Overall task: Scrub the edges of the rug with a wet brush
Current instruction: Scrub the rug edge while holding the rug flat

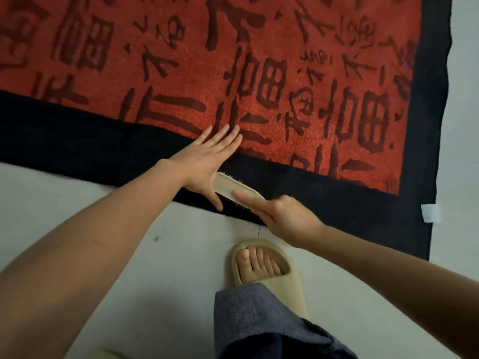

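Observation:
A red rug (207, 73) with dark characters and a wide black border lies on the pale floor. My left hand (207, 156) lies flat with straight fingers on the black border, its fingertips reaching the red field. My right hand (282, 218) grips the handle of a pale wooden brush (233, 189), with the index finger laid along its back. The brush sits bristles-down on the near black edge of the rug, right beside my left thumb.
My foot in a beige slide sandal (269, 270) stands on the floor just below the rug's near edge, with a blue trouser leg (259, 320) over it. A white tag (430, 212) sticks out at the rug's right edge. Pale floor (90, 198) surrounds the rug.

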Available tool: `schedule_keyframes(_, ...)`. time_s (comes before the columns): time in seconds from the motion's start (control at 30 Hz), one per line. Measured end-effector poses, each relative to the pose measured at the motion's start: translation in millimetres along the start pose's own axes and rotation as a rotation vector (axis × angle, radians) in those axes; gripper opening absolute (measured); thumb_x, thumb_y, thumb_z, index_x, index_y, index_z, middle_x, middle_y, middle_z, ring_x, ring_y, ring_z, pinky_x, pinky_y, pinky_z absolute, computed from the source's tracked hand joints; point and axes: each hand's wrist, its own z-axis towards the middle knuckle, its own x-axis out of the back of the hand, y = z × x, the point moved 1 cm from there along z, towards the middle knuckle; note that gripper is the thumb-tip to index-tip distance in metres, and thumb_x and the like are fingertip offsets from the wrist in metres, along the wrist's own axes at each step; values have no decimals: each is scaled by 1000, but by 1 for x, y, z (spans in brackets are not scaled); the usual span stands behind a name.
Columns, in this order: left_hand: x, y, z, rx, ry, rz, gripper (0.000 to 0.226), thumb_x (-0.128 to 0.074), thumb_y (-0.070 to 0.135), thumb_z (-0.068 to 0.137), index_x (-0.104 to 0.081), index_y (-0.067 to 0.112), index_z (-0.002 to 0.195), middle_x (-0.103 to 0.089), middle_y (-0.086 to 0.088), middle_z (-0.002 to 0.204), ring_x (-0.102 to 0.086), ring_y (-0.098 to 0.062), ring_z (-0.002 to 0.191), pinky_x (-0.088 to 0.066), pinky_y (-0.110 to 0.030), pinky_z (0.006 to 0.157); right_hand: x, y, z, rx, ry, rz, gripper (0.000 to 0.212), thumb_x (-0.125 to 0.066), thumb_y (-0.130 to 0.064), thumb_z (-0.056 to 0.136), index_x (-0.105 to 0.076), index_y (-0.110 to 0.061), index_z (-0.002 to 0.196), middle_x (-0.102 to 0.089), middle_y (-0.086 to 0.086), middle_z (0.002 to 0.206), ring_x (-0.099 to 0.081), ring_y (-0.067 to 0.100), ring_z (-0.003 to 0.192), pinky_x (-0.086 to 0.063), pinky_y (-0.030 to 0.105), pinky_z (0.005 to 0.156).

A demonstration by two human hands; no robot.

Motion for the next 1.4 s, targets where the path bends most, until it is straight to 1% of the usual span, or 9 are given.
schedule_keyframes(0.1, 1, -4, -2, -16, 1, -17, 157, -65, 89, 48, 28, 13, 150, 37, -3, 155, 35, -17, 142, 18, -37, 118, 22, 27, 13, 57, 125, -204, 66, -54, -18, 96, -24, -46, 147, -52, 9, 57, -55, 30, 47, -45, 36, 47)
schedule_keyframes(0.2, 4, -16, -5, -55, -17, -15, 156, -68, 85, 50, 27, 14, 150, 37, -2, 155, 34, -14, 142, 18, -31, 118, 35, 45, 18, -272, 317, -7, 57, -47, -22, 98, -29, -47, 146, -71, 19, 85, -67, 38, 68, -55, 45, 62)
schedule_keyframes(0.4, 0, -33, -14, -58, -30, 5, 157, -63, 91, 46, 32, 19, 148, 41, 1, 153, 40, -13, 139, 20, -35, 117, -7, -12, 6, 9, 59, -149, 79, -59, -12, 89, -20, -47, 149, -44, 0, 58, -52, 26, 46, -39, 32, 44)
schedule_keyframes(0.57, 3, -57, -25, 8, -31, -16, 157, -61, 93, 43, 33, 22, 147, 41, 0, 153, 40, -16, 140, 19, -36, 118, 12, -3, 29, -378, 229, 86, 67, -43, -12, 97, -19, -47, 149, -69, 19, 86, -67, 38, 74, -54, 48, 65)
schedule_keyframes(0.7, -5, -51, -26, -5, -12, -11, 158, -65, 90, 44, 33, 21, 146, 42, -2, 152, 40, -17, 140, 19, -36, 118, -15, -44, 19, -47, -59, -48, 77, -42, -11, 94, -1, -48, 149, -58, 7, 75, -65, 34, 74, -43, 37, 61)
schedule_keyframes(0.87, -7, -43, -27, 4, -5, -55, 157, -67, 88, 46, 31, 19, 148, 40, -2, 153, 39, -18, 140, 19, -35, 118, 22, 16, 30, -407, 344, 140, 59, -43, -16, 100, -25, -46, 148, -70, 20, 96, -67, 37, 77, -55, 48, 69)
schedule_keyframes(1.03, -8, -46, -29, -10, 4, -11, 157, -63, 91, 46, 31, 19, 148, 41, -2, 153, 39, -18, 140, 17, -35, 119, -11, -32, 14, 5, -65, -83, 79, -47, -13, 95, 0, -50, 147, -53, 4, 66, -62, 31, 61, -50, 40, 56)
schedule_keyframes(1.2, -7, -50, -28, -19, -4, -15, 155, -62, 92, 47, 31, 19, 148, 39, -1, 154, 38, -16, 141, 18, -32, 118, 22, -1, 44, -449, 365, 143, 55, -42, -19, 100, -29, -43, 148, -70, 20, 100, -67, 38, 81, -55, 49, 72)
schedule_keyframes(1.4, -6, -50, -39, -22, -15, 37, 150, -58, 91, 53, 28, 14, 149, 37, -2, 155, 34, -15, 143, 19, -28, 117, -4, -56, 32, -135, -96, -85, 70, -39, -18, 99, -3, -52, 148, -63, 14, 82, -65, 37, 76, -46, 39, 64)
